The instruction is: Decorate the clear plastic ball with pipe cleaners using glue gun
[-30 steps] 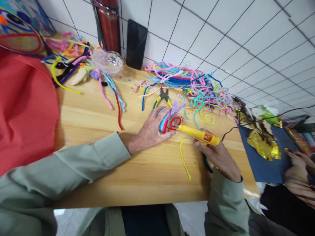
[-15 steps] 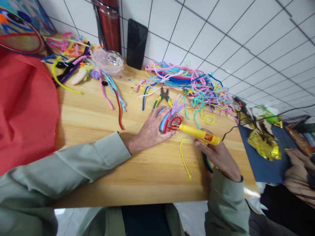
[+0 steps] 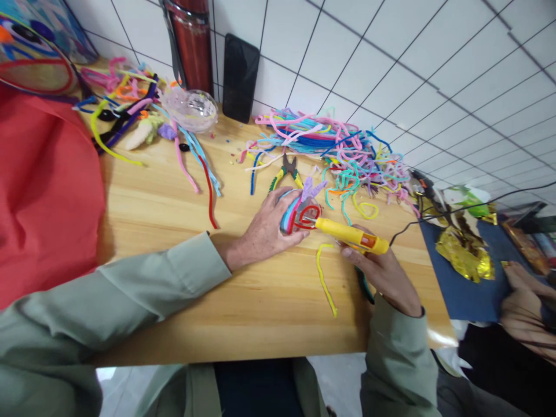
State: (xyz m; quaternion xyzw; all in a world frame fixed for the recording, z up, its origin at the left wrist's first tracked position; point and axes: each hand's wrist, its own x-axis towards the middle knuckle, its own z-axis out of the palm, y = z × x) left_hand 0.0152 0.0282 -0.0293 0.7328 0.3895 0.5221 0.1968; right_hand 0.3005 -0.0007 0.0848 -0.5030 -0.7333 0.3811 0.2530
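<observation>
Nearest the person, the right hand [image 3: 382, 275] is wrapped tight round the grip of a yellow glue gun [image 3: 351, 234], with its fingers closed under the body. A loose yellow pipe cleaner [image 3: 324, 278] lies on the wooden table [image 3: 260, 307] just below the gun, on the near side. A dark cable [image 3: 408, 229] trails off behind the gun's rear end. Beyond that end another person's hand [image 3: 525, 313] rests by a blue sheet [image 3: 469, 289].

The gun lies almost level over the table. Its long axis runs from the right hand away and to the left, and the nozzle points at a pipe-cleaner bundle [image 3: 299, 211]. The bundle sits at the gun's tip, and the nozzle seems to touch its red loop. The left hand [image 3: 264, 229] is cupped over the bundle's far-left side, with fingers curled and pressing it to the table.

The step in hand reads as a dab of glue at the red loop. A clean dab calls for the bundle pinned firmly, the nozzle steady on the joint, and the fingertips clear of the hot tip.

Past the gun's tip lie pliers [image 3: 286, 172], then a heap of coloured pipe cleaners [image 3: 339, 150]. Farthest off, a dark phone [image 3: 240, 78] and a red flask [image 3: 191, 40] stand against the tiled wall
</observation>
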